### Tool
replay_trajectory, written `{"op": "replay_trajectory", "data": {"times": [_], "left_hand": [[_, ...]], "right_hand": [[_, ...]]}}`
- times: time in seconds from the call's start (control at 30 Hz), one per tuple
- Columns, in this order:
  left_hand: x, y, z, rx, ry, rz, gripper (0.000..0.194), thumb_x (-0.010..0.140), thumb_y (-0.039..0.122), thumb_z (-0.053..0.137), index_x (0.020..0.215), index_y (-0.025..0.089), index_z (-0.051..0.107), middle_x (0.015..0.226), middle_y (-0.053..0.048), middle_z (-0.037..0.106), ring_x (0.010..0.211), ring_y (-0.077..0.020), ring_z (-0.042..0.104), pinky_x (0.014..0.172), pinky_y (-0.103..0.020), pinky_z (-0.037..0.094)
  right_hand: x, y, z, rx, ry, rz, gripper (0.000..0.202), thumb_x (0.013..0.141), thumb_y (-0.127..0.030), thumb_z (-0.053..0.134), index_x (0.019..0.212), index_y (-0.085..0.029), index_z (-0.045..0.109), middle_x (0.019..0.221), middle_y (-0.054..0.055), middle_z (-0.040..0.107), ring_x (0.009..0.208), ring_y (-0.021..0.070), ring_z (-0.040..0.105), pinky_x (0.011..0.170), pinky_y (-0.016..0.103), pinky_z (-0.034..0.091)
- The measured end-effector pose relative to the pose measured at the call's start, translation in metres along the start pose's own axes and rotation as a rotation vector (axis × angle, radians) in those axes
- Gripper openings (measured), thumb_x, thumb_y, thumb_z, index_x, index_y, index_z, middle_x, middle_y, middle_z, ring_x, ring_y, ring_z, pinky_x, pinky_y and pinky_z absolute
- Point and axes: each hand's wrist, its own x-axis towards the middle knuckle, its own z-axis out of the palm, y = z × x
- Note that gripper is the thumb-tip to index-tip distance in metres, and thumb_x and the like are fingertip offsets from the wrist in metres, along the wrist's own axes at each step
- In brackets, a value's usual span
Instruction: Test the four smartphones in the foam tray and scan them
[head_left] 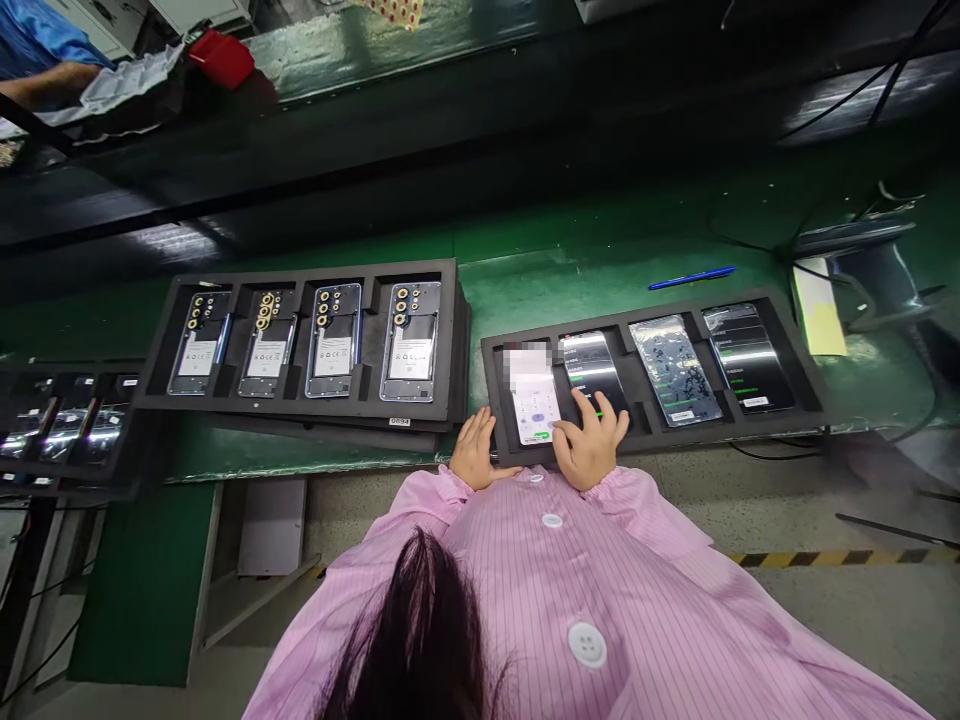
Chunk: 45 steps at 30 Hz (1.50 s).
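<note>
Phone (536, 405) lay lit in tray (632, 372); right hand (590, 440) beside it, loosely curled, ungripping; left hand (477, 450) unclenched at near-left corner.

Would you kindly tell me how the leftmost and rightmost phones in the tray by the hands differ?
The leftmost phone has a bright, pale screen with a keypad; the rightmost phone has a mostly dark screen with green markings. The leftmost phone lies close beside the right hand, the rightmost phone farther from it. Both lie screen up in the same black tray.
</note>
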Motion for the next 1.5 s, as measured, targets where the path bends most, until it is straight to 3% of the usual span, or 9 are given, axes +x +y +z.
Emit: {"op": "replay_trajectory", "data": {"times": [0.07, 0.23, 0.43, 0.63, 0.9, 1.07, 1.3, 1.4, 1.5], "left_hand": [[0.0, 0.0, 0.0, -0.001, -0.001, -0.001, 0.089, 0.062, 0.064, 0.06, 0.128, 0.011, 0.034, 0.129, -0.025, 0.047, 0.124, -0.0336, 0.042, 0.1, -0.052, 0.036], [0.0, 0.0, 0.0, -0.001, 0.027, 0.002, 0.089, 0.061, 0.066, 0.06, 0.128, 0.011, 0.036, 0.128, -0.024, 0.048, 0.124, -0.0333, 0.042, 0.099, -0.051, 0.037], [0.0, 0.0, 0.001, 0.01, 0.071, 0.049, 0.092, 0.061, 0.064, 0.061, 0.129, 0.009, 0.033, 0.127, -0.026, 0.049, 0.123, -0.0337, 0.043, 0.098, -0.051, 0.038], [0.0, -0.001, 0.001, -0.007, 0.028, 0.016, 0.089, 0.062, 0.063, 0.06, 0.128, 0.009, 0.036, 0.128, -0.026, 0.048, 0.124, -0.0335, 0.042, 0.099, -0.051, 0.036], [0.0, -0.003, 0.001, 0.092, 0.021, 0.119, 0.076, 0.065, 0.066, 0.055, 0.122, 0.016, 0.05, 0.133, -0.023, 0.043, 0.126, -0.0342, 0.039, 0.096, -0.05, 0.037], [0.001, -0.003, 0.0, 0.157, 0.054, 0.159, 0.074, 0.066, 0.067, 0.054, 0.121, 0.018, 0.053, 0.133, -0.023, 0.044, 0.125, -0.0339, 0.04, 0.094, -0.048, 0.039], [0.002, -0.003, 0.0, 0.152, 0.142, 0.241, 0.073, 0.066, 0.065, 0.056, 0.121, 0.017, 0.053, 0.136, -0.025, 0.038, 0.126, -0.0353, 0.038, 0.092, -0.047, 0.04], [0.003, -0.002, -0.002, 0.156, 0.124, 0.252, 0.069, 0.068, 0.063, 0.056, 0.122, 0.02, 0.053, 0.138, -0.024, 0.035, 0.126, -0.0358, 0.037, 0.092, -0.047, 0.039], [0.003, -0.002, -0.003, 0.171, 0.12, 0.268, 0.066, 0.07, 0.062, 0.054, 0.121, 0.019, 0.053, 0.138, -0.025, 0.035, 0.126, -0.0357, 0.038, 0.091, -0.047, 0.04]], "right_hand": [[-0.001, 0.0, 0.0, 0.006, -0.03, -0.006, 0.024, 0.08, -0.029, 0.048, 0.074, -0.021, 0.069, 0.129, 0.01, 0.049, 0.122, 0.0357, 0.031, 0.095, 0.061, 0.019], [0.002, -0.008, -0.002, 0.08, -0.215, -0.192, 0.023, 0.08, -0.033, 0.049, 0.087, -0.028, 0.07, 0.134, 0.006, 0.045, 0.125, 0.0351, 0.028, 0.096, 0.061, 0.017], [0.0, -0.002, 0.0, -0.009, -0.051, 0.012, 0.026, 0.081, -0.029, 0.046, 0.077, -0.02, 0.07, 0.129, 0.012, 0.048, 0.122, 0.0363, 0.031, 0.094, 0.062, 0.019], [0.003, -0.013, -0.001, 0.111, -0.231, -0.189, 0.023, 0.079, -0.033, 0.05, 0.091, -0.027, 0.069, 0.136, 0.009, 0.042, 0.125, 0.0361, 0.026, 0.096, 0.062, 0.015], [-0.001, -0.001, 0.0, 0.238, 0.053, -0.115, 0.017, 0.082, -0.024, 0.042, 0.082, -0.019, 0.059, 0.107, 0.009, 0.064, 0.117, 0.0281, 0.042, 0.101, 0.053, 0.017], [0.003, -0.001, -0.001, 0.287, -0.004, -0.148, 0.007, 0.08, -0.022, 0.044, 0.082, -0.02, 0.05, 0.104, 0.007, 0.065, 0.114, 0.028, 0.046, 0.101, 0.055, 0.015], [0.015, -0.008, 0.001, 0.276, -0.143, -0.202, 0.009, 0.08, -0.024, 0.045, 0.087, -0.02, 0.047, 0.116, 0.009, 0.061, 0.121, 0.0301, 0.039, 0.1, 0.059, 0.014], [0.015, -0.006, 0.001, 0.323, -0.101, -0.228, 0.002, 0.08, -0.022, 0.044, 0.08, -0.02, 0.046, 0.104, 0.006, 0.066, 0.116, 0.0272, 0.045, 0.102, 0.057, 0.013], [0.012, 0.001, -0.001, 0.37, -0.042, -0.271, 0.01, 0.08, -0.02, 0.043, 0.072, -0.021, 0.047, 0.086, 0.002, 0.069, 0.104, 0.0225, 0.053, 0.104, 0.054, 0.014]]}}
